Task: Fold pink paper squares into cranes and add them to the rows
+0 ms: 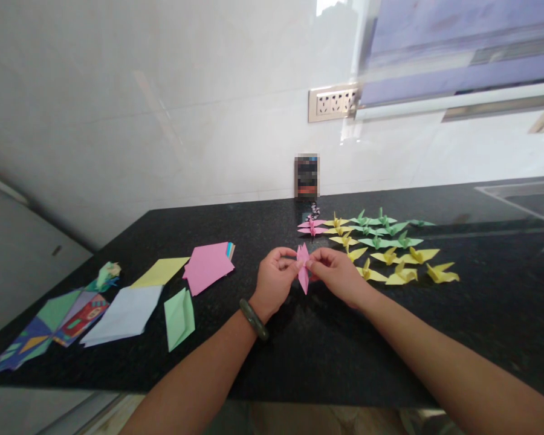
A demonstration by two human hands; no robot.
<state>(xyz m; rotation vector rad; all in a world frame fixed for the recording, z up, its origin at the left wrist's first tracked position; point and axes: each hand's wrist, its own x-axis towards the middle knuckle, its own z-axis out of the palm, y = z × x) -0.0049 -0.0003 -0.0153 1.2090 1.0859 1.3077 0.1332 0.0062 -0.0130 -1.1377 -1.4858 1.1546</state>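
Between my two hands, above the black countertop, is a narrow pink origami piece (303, 279), pointed at top and bottom. My left hand (276, 278), with a dark bangle on the wrist, pinches its left side. On the right side, my right hand (338, 272) pinches it between thumb and fingers; some fingertips are hidden behind the paper. Just beyond the hands sit pink paper cranes (312, 227). Yellow cranes (401, 275) and green cranes (376, 241) stand in rows to the right of them.
Left of my hands lie a stack of pink paper (208, 266), a folded green sheet (179, 319), a yellow sheet (159, 272), white sheets (122, 314) and a colourful packet (79, 317). A phone-like object (307, 176) leans on the wall below a socket panel (333, 103).
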